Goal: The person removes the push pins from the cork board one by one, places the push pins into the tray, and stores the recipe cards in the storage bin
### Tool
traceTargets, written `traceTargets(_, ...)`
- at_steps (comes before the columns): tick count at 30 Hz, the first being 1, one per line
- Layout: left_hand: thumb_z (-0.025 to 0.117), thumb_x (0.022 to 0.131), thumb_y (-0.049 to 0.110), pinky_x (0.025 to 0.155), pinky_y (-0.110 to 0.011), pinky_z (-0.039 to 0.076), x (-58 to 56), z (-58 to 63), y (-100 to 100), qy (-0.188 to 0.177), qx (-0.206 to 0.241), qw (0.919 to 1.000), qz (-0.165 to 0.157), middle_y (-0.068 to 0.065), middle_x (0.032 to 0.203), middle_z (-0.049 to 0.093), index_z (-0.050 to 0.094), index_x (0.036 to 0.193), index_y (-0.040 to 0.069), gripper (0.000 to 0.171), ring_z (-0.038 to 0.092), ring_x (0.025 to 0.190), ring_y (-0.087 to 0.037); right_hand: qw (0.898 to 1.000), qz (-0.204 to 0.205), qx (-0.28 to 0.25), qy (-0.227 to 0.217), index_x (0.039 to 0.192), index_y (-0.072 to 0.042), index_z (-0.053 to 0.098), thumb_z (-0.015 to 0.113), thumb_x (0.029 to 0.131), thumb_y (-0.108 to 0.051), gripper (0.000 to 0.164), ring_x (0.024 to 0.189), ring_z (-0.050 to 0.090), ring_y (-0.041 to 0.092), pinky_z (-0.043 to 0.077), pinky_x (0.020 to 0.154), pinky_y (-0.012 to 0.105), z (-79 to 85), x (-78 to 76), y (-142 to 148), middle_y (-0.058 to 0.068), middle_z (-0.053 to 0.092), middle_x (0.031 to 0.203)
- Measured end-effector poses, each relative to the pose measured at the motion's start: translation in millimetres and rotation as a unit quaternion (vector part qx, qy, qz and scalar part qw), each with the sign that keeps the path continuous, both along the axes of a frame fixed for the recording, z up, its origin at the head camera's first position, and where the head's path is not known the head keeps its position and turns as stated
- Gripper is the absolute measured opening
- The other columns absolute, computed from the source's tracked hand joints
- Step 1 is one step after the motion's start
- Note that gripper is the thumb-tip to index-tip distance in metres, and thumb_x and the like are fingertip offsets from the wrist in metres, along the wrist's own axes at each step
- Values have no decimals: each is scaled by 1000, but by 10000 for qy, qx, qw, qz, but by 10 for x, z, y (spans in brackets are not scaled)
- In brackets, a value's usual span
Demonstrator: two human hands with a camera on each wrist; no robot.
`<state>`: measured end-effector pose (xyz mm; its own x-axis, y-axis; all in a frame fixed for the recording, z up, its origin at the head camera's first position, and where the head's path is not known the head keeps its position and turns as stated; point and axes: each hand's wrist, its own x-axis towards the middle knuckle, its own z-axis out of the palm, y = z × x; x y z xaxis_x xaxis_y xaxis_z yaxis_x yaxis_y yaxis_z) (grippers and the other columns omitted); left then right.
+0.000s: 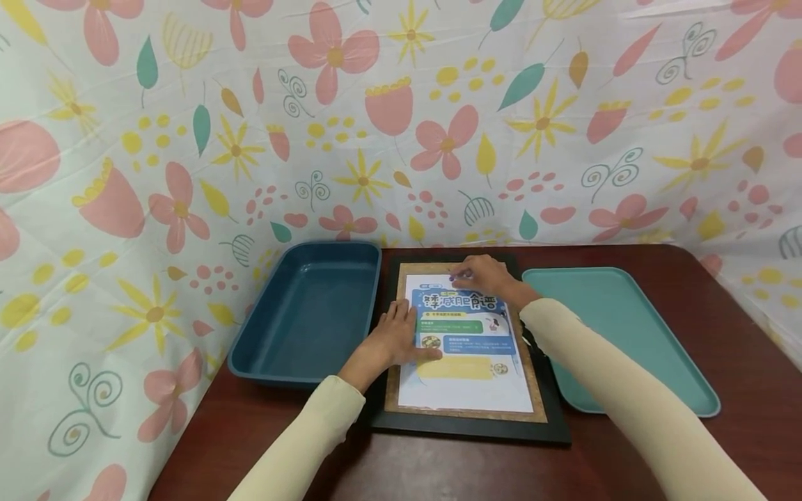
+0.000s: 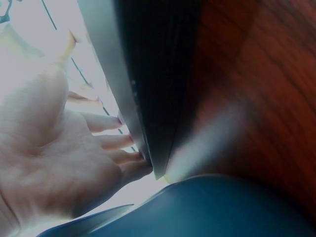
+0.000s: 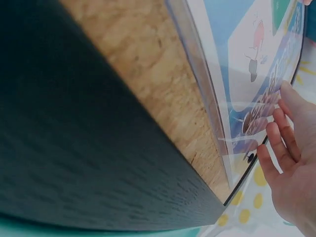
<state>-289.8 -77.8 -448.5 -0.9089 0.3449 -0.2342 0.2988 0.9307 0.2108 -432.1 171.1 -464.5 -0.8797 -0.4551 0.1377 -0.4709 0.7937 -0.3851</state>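
Note:
A printed sheet (image 1: 466, 393) in a clear plastic sleeve lies on a cork board (image 1: 541, 410) with a black frame (image 1: 476, 426). My left hand (image 1: 396, 337) rests on the sheet's left side, fingers spread and thumb pointing inward. In the left wrist view its palm and several fingertips show beside the frame. At the sheet's top edge, my right hand (image 1: 485, 275) pinches a small purple thing (image 1: 452, 277) that looks like a push pin. The right wrist view shows that hand's bent fingers (image 3: 284, 143) near the printed title, but the purple thing cannot be made out there.
Left of the board stands a deep dark blue tray (image 1: 301, 372). A flat teal tray (image 1: 626, 306) lies to the right, partly under my right sleeve. All rest on a reddish-brown wooden table (image 1: 476, 470), with flower-patterned cloth (image 1: 351, 132) behind.

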Motion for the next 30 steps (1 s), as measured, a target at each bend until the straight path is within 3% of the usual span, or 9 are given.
traceTargets(7,61,89,77,126,-51,19,10,-11,-6,36,8,10000,-2,-17,173,7,15,167,4,117,6,160,-37,9985,235,-486,59,116,-8,81,78,95,-16,23,103,69,26,55,91,46,-75,-41,-20,6,77,110)
traceTargets(14,63,89,76,126,-52,20,25,-8,4,111,79,9999,-22,-18,172,10,18,166,4,115,9,159,-37,9955,-153,-862,-352,116,-7,80,79,95,-14,22,99,71,24,57,92,44,-76,-25,-63,9,78,111)
traceTargets(30,62,88,77,127,-51,16,23,-35,-8,-13,133,9999,59,-16,174,5,15,167,5,117,4,160,-36,9928,-405,-1019,-485,113,-7,81,79,95,-15,20,88,68,22,56,87,41,-87,-14,-83,8,79,107)
